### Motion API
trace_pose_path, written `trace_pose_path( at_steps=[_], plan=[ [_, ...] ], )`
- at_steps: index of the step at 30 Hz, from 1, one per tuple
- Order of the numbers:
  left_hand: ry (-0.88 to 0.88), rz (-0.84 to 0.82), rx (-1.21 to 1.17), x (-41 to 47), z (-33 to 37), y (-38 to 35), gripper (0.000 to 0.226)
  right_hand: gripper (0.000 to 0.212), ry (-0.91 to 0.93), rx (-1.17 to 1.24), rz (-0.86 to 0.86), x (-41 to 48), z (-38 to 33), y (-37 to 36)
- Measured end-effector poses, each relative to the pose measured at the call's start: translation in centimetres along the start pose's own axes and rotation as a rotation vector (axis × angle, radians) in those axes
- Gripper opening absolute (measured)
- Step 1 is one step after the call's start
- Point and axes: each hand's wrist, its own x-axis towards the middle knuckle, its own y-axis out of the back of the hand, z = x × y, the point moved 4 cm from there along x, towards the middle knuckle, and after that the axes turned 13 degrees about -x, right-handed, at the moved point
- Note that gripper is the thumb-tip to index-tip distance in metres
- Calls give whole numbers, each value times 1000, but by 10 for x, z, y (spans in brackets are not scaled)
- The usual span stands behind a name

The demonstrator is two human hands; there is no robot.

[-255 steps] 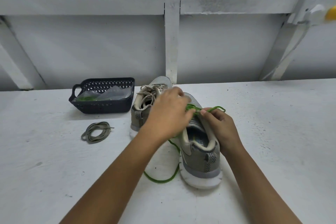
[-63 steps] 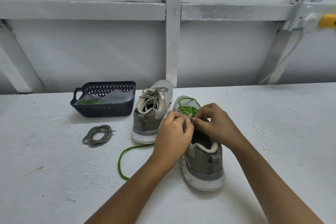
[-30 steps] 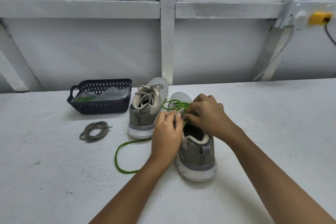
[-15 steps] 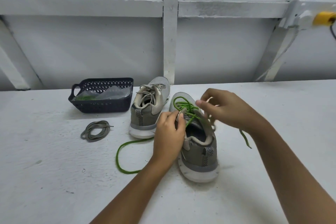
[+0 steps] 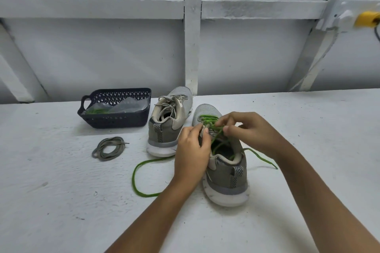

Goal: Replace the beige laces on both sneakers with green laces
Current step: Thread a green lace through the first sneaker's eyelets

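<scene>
The left hand (image 5: 192,154) pinches the eyelet edge of the near sneaker (image 5: 226,176); the right hand (image 5: 250,131) pinches its green lace (image 5: 207,118).

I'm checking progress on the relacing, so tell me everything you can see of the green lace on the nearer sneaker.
The green lace is a thin, bright cord, crossed through the front eyelets of the nearer sneaker. One free end loops over the table left of the shoe; the other trails off its right side. The right hand pinches it above the tongue; the left hand grips the shoe's eyelet edge.
</scene>
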Motion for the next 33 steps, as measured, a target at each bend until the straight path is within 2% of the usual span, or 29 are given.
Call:
trace_pose_path(
  at_steps=[2,6,10,12,14,17,20,22,24,26,29,31,33],
  plan=[
    [-2,-4,1,0,0,0,33,38,27,89,-35,-7,-1,7],
    [4,-5,-3,-1,1,0,32,31,11,54,-101,-12,-1,13],
    [3,-3,-2,0,1,0,33,32,-9,98,-135,-12,-3,9],
    [5,-1,-7,0,1,0,33,32,-12,121,-120,-11,-8,8],
    [12,5,-31,0,0,2,32,31,-41,168,-14,-8,-13,12],
    [-1,-22,-98,3,4,3,30,25,-168,387,188,-2,-17,24],
    [-66,-67,-168,3,15,2,27,18,-280,771,190,7,-26,27],
    [-97,-111,-188,0,27,1,47,16,-317,945,175,15,-34,24],
    [-136,-158,-80,-2,39,-2,61,18,-313,1035,174,24,-42,20],
    [-145,-234,20,-3,46,-7,56,22,-306,1069,166,32,-48,16],
    [-91,-351,-23,-3,50,-14,31,26,-326,1094,154,41,-49,9],
    [-61,-358,-92,-2,53,-14,14,26,-337,1098,154,45,-48,7],
    [-8,-307,-195,3,56,-7,17,21,-352,1066,167,46,-43,9]
  ],
)
